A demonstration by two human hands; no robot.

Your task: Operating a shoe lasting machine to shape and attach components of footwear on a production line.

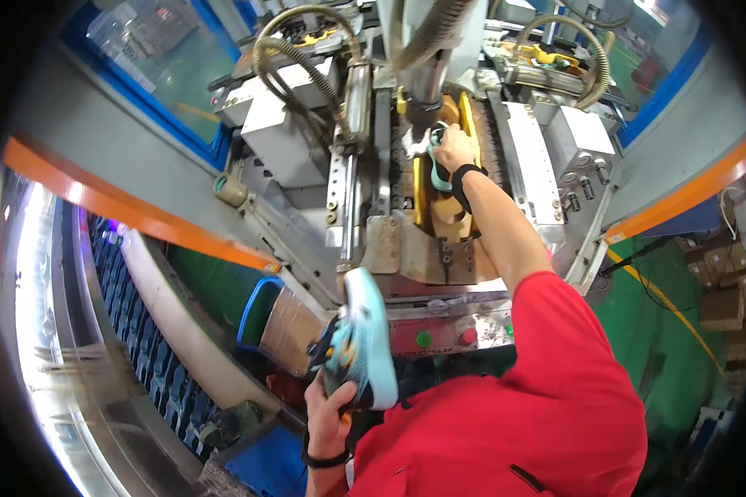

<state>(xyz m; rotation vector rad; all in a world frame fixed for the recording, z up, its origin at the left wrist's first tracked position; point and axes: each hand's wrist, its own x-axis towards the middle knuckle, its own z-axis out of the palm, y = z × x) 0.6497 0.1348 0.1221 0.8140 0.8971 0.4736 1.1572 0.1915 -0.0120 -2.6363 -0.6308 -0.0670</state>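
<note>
Shoe [363, 338] low near the chest, sole up, gripped tight in the left hand [330, 412]. Second shoe [437, 161] up inside the big grey machine [439, 141], under the right hand [455, 147], fingers closed around it.

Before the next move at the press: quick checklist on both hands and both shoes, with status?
1. Left hand has a firm grip on the teal shoe: ok, fingers wrapped around it, sole facing the camera.
2. Right hand is on the second shoe in the machine: ok, touching it.
3. Second shoe seated squarely in the yellow cradle: cannot tell, the hand covers it.
4. Right hand out from under the press head: not ok, it lies just beneath it.
5. Green button and red button unobstructed: ok, both visible.
</note>
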